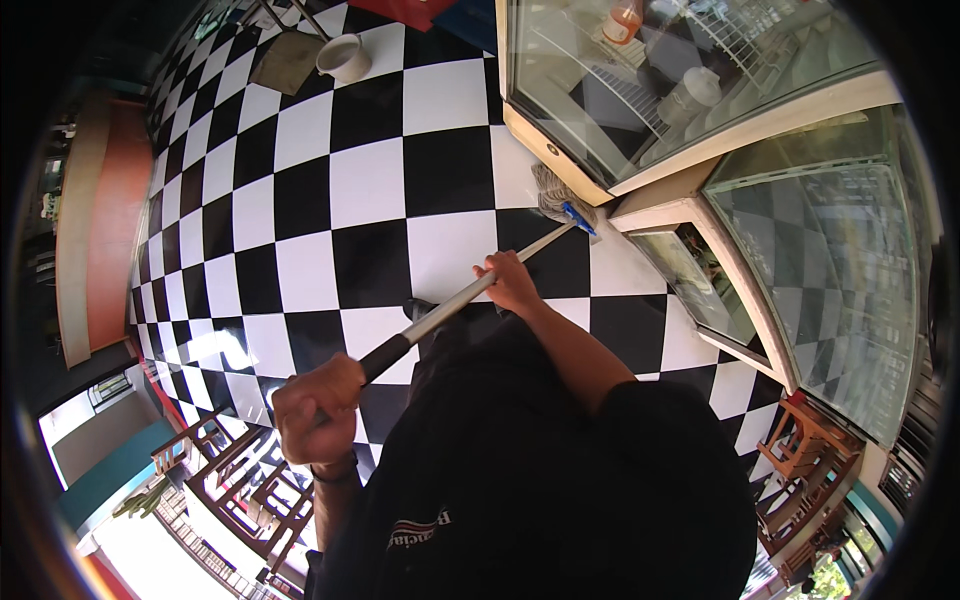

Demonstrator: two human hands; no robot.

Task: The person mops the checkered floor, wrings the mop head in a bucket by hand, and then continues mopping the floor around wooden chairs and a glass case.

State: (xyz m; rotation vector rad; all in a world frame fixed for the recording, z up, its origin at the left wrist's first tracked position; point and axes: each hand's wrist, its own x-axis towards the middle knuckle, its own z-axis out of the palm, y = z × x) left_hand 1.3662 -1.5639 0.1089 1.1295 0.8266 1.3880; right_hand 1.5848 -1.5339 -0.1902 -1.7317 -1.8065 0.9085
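A mop (447, 309) slants across the view, its pale metal pole running from lower left to upper right. Near the pole's top end, my left hand (318, 410) is wrapped round the dark grip. My right hand (509, 280) closes round the pole farther down. The grey string mop head (556, 192) with its blue clamp (577, 218) lies on the checkered floor (368, 183), close against the base of a glass display case (553, 150). Part of the pole is hidden under my fingers.
A second glass cabinet (740, 290) stands at the right. At the far left are a white bucket (343, 59) and a greyish flat piece (289, 62). An orange-fronted counter (115, 220) lines the left side. Wooden chairs stand at lower left (240, 480) and lower right (812, 450).
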